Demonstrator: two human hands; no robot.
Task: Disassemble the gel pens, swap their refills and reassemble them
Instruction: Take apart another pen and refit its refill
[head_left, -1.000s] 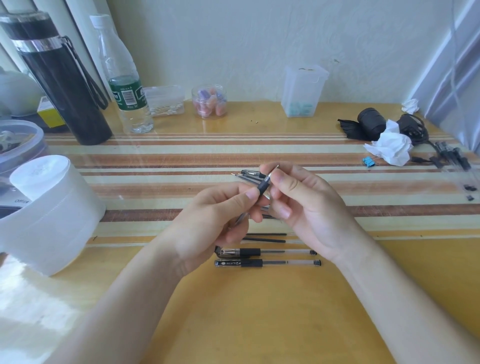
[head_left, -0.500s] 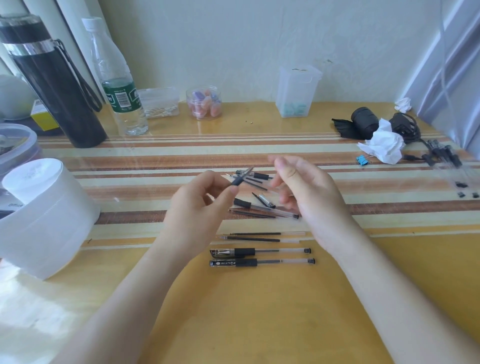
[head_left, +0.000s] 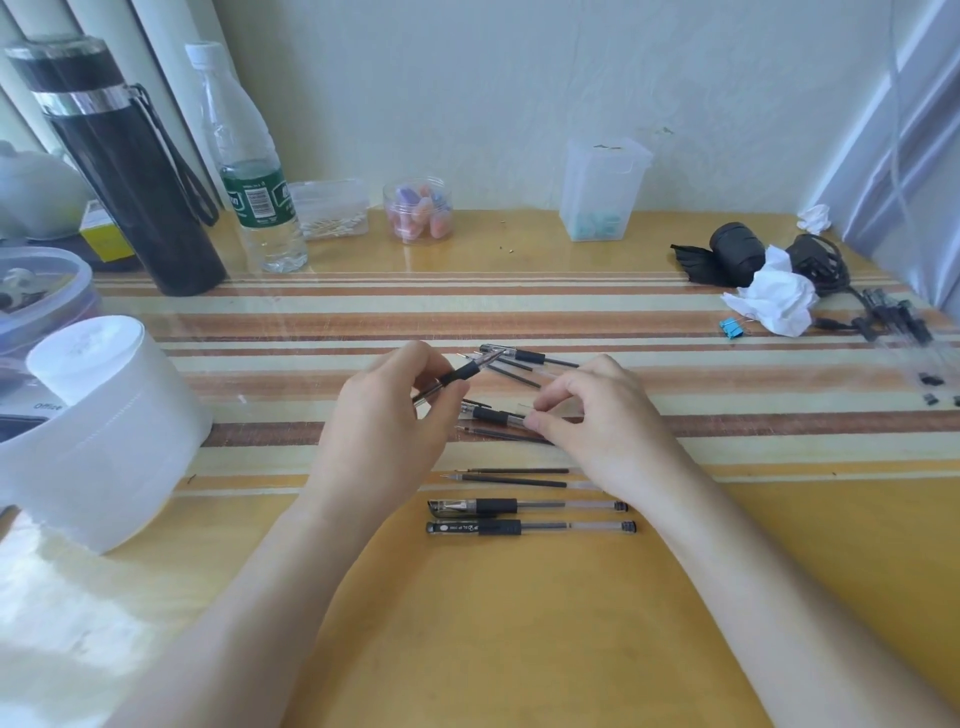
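My left hand (head_left: 382, 431) holds a gel pen (head_left: 462, 373) with a black grip, tip pointing up and to the right. My right hand (head_left: 602, 421) reaches down to a pen barrel (head_left: 493, 414) lying on the desk and pinches its clear end. A loose refill (head_left: 498, 435) lies just in front of that barrel. More pen parts (head_left: 524, 358) lie behind the hands. Nearer me lie two refills (head_left: 514, 477) and two whole capped pens (head_left: 524, 517), side by side.
A white paper roll (head_left: 98, 441) stands at the left, with a black flask (head_left: 130, 171) and a water bottle (head_left: 254, 176) behind it. Small clear boxes (head_left: 602, 192) line the wall. Crumpled tissue (head_left: 774, 301), black cables and a blue clip (head_left: 731, 327) lie at the right.
My hands have parted. The left keeps the pen it held; the right has dropped to the desk and taken the barrel lying there.
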